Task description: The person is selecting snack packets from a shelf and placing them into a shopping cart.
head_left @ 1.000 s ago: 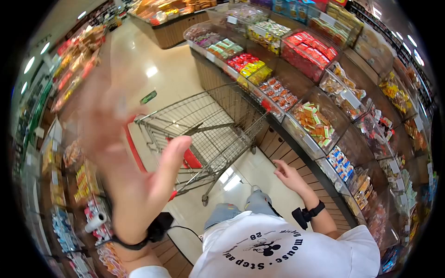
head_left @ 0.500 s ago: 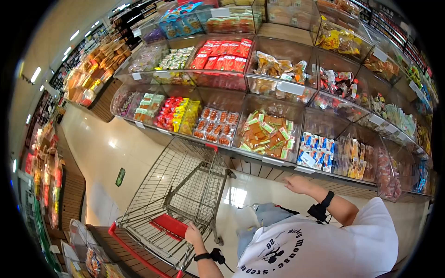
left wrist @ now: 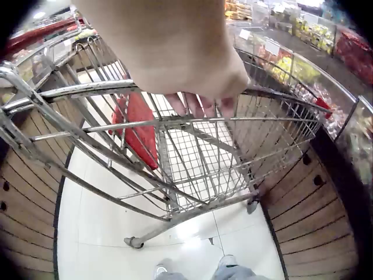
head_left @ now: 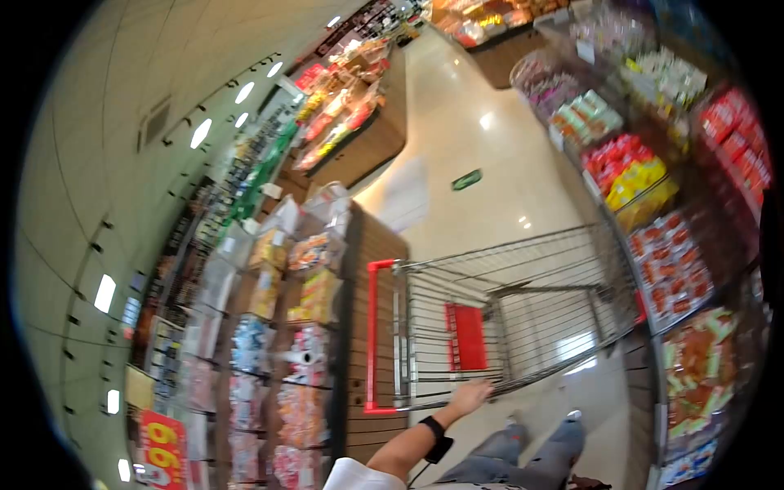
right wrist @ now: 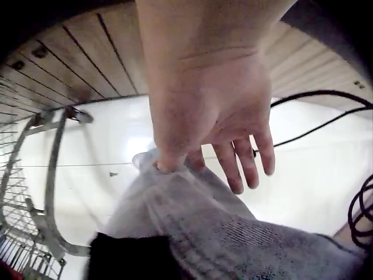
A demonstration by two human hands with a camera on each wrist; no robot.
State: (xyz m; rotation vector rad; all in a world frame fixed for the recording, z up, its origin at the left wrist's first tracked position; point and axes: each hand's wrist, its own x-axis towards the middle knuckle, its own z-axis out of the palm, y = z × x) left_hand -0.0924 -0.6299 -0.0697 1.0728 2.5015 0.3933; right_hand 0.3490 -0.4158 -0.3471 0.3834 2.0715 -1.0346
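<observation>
The metal shopping cart (head_left: 539, 294) has a red handle (head_left: 376, 343) at its left end and a red panel (head_left: 466, 336) inside. My left hand (head_left: 469, 398) lies on the cart's near side rail. Seen from the left wrist, the cart (left wrist: 192, 151) stands under the left hand (left wrist: 180, 64), whose fingers (left wrist: 195, 104) bend over the top rail. My right hand (right wrist: 215, 116) hangs beside my trouser leg, palm in view, fingers loose and holding nothing; part of the cart (right wrist: 49, 175) shows to the left. The head view does not clearly show this hand.
Bins of packaged snacks (head_left: 670, 261) line the right side, close to the cart's far end. Another stand of snack bins (head_left: 306, 294) is at the left. The tiled aisle (head_left: 457, 106) runs ahead between them. Black cable (right wrist: 326, 93) hangs near the right hand.
My left hand has come down from in front of the head camera to the cart's side rail. The head view has swung about, and the right arm has left it.
</observation>
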